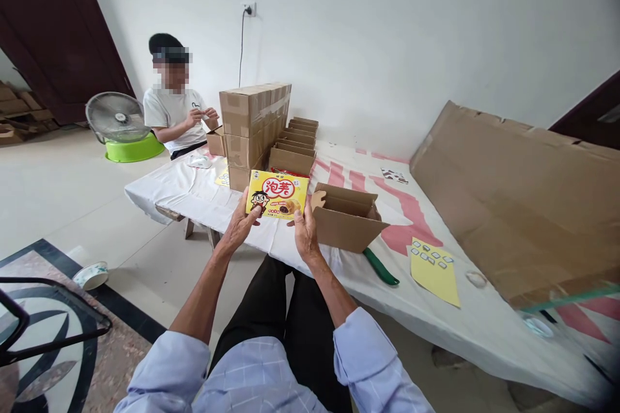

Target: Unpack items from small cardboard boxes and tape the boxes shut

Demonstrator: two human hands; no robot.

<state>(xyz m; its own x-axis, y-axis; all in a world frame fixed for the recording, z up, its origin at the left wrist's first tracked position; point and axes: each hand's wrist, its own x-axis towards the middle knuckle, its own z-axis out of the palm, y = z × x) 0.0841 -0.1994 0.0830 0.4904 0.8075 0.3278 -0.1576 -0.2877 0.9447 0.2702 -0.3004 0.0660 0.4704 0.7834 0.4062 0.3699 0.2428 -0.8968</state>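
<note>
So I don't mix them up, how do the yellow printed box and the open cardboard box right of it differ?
The yellow printed box bears bright lettering and a cartoon figure; the open cardboard box is plain brown. The left hand and right hand hold the yellow printed box; the open cardboard box rests on the table. The yellow printed box looks smaller than the open cardboard box. Both look rectangular.

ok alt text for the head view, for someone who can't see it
A person's left hand and right hand hold up a yellow printed box at a cloth-covered table. An open cardboard box stands to the right, taped cartons are stacked beyond, and a co-worker in white sits at the left.
</note>
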